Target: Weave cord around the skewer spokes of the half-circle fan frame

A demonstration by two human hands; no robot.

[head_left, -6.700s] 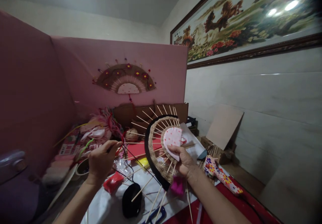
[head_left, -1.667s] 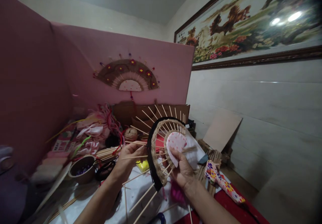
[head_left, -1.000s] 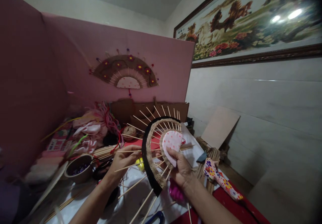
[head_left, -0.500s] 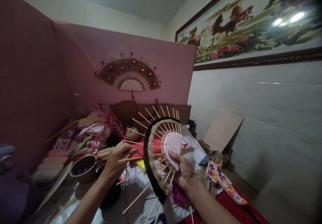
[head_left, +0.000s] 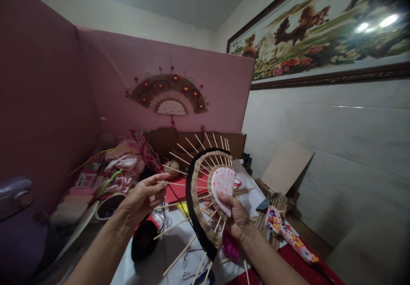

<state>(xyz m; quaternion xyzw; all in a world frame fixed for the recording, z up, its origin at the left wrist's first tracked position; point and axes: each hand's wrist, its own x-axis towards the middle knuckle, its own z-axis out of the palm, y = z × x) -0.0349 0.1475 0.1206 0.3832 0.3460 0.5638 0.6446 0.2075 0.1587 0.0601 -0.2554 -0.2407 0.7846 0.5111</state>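
Observation:
My right hand grips a half-made fan by its pink dotted centre piece, thumb across the front. The fan has wooden skewer ribs, a band of woven jute and an outer band of black yarn. My left hand is up at the fan's left side, fingers pinched near the skewer tips, holding a thin black strand that I can barely see. A ball of black yarn lies on the white sheet below.
A finished fan hangs on the pink board. Pink fabric and cords, a jute ball, a bowl, a cardboard box and a flowered object crowd the table. A large framed picture hangs right.
My left hand has pulled slightly away to the left of the ribs and risen a little. The right hand keeps the fan in much the same pose; the view has shifted slightly.

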